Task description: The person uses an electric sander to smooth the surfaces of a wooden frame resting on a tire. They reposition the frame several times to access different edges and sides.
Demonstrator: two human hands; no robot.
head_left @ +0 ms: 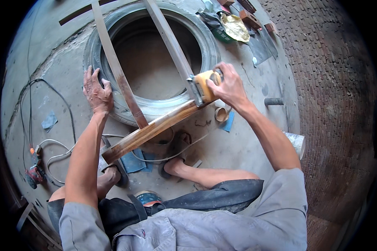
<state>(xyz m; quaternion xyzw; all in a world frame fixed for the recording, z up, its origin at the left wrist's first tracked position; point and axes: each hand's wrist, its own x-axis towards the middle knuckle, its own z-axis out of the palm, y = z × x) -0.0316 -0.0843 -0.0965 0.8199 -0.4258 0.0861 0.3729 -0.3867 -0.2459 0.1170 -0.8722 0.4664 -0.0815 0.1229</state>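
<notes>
I had the right hand [230, 85] clamped on a yellow power sander [206, 83], its fingers curled over the body, at the tyre's near right side. The sander sat at a corner of the wooden frame [163, 125] — I could not tell whether its whole plate met the wood. That frame lay over the tyre [92, 52], two rails running away across the opening and a thicker, brown-grained crosspiece slanting past the near rim. My left hand [98, 94] rested at the tyre's left rim, fingers apart and gripping nothing. Just beyond the tyre's near right edge stood a small tan cup [221, 114] by a blue sheet [227, 121]. Well left of the tyre, a red and dark tool [35, 175] lay on the floor [56, 136] — and past its far right side were a gold bag [235, 27] and bricks [250, 19].
</notes>
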